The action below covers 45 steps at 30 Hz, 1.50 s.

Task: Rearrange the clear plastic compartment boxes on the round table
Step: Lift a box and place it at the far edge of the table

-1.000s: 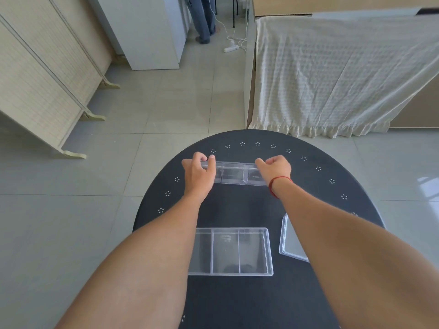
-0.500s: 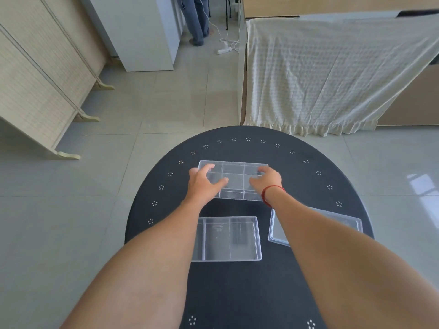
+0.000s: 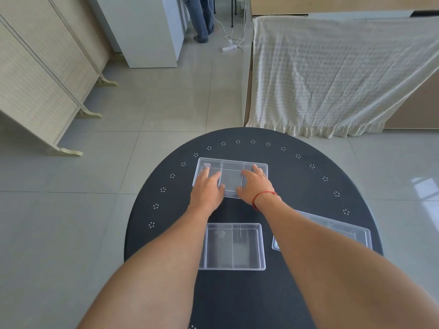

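Note:
A clear compartment box [image 3: 231, 166] lies flat at the far middle of the round black table [image 3: 316, 193]. My left hand [image 3: 207, 189] rests on its left part with the fingers spread flat. On its right part lies my right hand [image 3: 255, 184], also flat, with a red string at the wrist. Neither hand curls around the box. A second clear box [image 3: 234, 245] lies nearer to me between my forearms. A third clear box [image 3: 344, 230] sits at the right, partly hidden under my right forearm.
The table has a ring of small white flower marks near its rim. Beyond it is a tiled floor with a folding screen [image 3: 40, 86] at the left, a white cabinet [image 3: 142, 29], a cloth-covered surface [image 3: 332, 74] and a person's legs [image 3: 202, 17] far back.
The far box stood on its edge between my hands a second ago. It has been tipped down flat onto the table, and my hands now lie on top of it.

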Tool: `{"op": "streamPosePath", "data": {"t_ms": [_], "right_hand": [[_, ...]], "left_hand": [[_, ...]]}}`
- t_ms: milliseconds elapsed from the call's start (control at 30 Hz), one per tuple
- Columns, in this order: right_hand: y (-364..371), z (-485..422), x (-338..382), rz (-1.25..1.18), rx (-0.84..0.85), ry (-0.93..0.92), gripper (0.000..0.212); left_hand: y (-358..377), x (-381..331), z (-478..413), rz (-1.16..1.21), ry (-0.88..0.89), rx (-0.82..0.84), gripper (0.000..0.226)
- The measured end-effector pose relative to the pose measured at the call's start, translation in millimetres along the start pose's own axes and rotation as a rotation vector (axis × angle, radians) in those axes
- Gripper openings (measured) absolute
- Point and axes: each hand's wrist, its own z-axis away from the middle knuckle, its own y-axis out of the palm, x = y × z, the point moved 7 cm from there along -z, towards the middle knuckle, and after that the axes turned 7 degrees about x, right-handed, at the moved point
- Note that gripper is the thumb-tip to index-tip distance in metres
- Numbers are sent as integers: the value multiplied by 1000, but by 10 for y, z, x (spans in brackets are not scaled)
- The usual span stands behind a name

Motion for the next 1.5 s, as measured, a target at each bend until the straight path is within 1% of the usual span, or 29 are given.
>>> {"op": "streamPosePath", "data": {"t_ms": [100,233,467,600,867,1067,1167,1267,1367,1500], "right_hand": [[-43,-128,46,-18,45,-5,59],[-136,-346,96,-51,16,-5,60],[-271,-750,180,-96,-26,-9,68],[-322,-921,217,-78,-59,-19,69],[-440,-1140,243,-50,-55,-29,69],[-485,-1138,260,21,-56,-57,66],[-534,-1060,272,66,-95,-69,63],[-566,-880,195,38,-115,-23,57],[-584,-582,41,-2,-124,23,55],[-625,-35,-326,-67,-143,105,54]], "left_hand": [[-26,37,-144,17,-1,0,47],[-92,46,-403,29,2,-5,47],[-173,54,-896,21,30,-11,49],[-260,46,-1131,13,40,-7,48],[-340,14,-1344,-9,16,0,49],[-366,-14,-1330,-48,-6,22,50],[-439,-78,-1228,-114,47,-30,52],[-454,-133,-1043,-107,51,-59,54],[-423,-306,-750,-77,35,-12,56],[-325,-681,-258,-57,35,29,52]]}}
